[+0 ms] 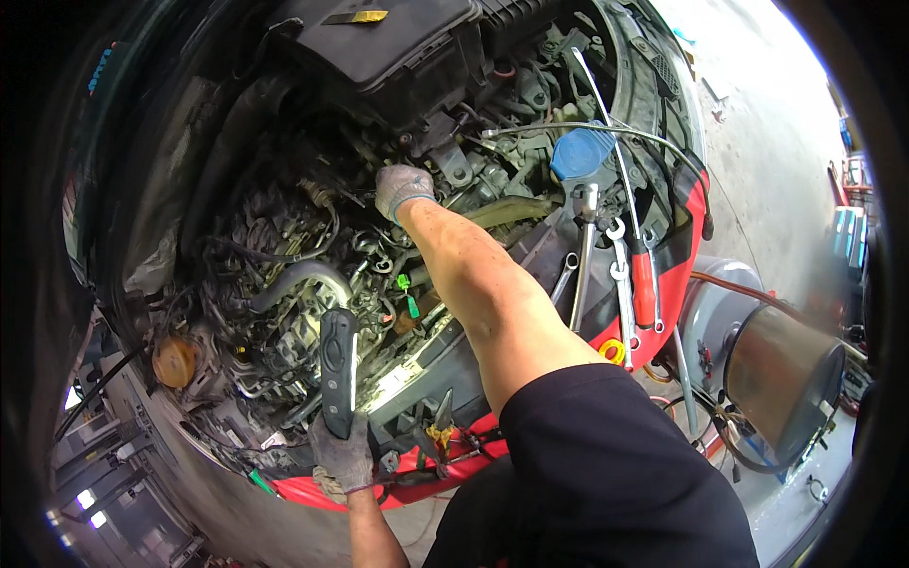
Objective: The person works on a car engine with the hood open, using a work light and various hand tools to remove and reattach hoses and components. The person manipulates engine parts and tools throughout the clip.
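The left hand, in a grey knit glove, has its fingers curled tight round the lower end of a black handheld work lamp with a lit white strip. It holds the lamp upright at the near edge of the open engine bay, the glowing strip turned toward the engine. The left forearm rises from the lower edge of the view.

The right hand, also in a grey knit glove, reaches deep into the bay, its fingers bent down among hoses and metal parts below the black plastic engine cover. How far they are open, and what they grip, I cannot tell. The bare right forearm stretches up and left from a black sleeve.

To the right, silver spanners and a red-handled tool lie on a red fender cover, just below a blue reservoir cap.
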Demonstrator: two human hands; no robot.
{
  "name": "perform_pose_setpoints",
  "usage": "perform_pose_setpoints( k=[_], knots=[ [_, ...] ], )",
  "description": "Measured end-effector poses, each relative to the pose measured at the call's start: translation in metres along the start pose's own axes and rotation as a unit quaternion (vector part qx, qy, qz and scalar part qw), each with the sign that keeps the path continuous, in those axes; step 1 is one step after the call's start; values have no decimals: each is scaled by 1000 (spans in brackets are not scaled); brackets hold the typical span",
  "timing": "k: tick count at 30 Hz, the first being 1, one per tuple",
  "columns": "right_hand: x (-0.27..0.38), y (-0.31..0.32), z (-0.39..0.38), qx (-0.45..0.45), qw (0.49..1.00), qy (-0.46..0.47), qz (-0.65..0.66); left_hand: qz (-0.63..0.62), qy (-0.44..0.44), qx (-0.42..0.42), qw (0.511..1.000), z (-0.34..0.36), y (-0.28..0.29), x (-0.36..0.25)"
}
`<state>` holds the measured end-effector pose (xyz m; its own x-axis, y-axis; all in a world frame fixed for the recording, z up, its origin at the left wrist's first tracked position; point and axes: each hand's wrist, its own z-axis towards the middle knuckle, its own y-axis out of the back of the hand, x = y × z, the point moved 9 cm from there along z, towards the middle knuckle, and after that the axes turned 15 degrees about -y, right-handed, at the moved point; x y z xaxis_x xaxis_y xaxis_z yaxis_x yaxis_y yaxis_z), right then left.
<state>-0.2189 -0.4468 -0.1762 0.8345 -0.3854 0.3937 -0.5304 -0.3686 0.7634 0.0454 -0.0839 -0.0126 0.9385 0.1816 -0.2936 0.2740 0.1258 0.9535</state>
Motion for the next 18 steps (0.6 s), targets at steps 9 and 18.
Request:
perform_pose_setpoints(
  k=[9, 18],
  knots=[
    [7, -31, -16, 75, 996, 31, -23, 33, -25, -2, 999, -2, 1, 0],
    [8, -58, -22, 161, 961, -114, 195, 8, -11, -9, 1000, -4, 2, 3]
  ],
)
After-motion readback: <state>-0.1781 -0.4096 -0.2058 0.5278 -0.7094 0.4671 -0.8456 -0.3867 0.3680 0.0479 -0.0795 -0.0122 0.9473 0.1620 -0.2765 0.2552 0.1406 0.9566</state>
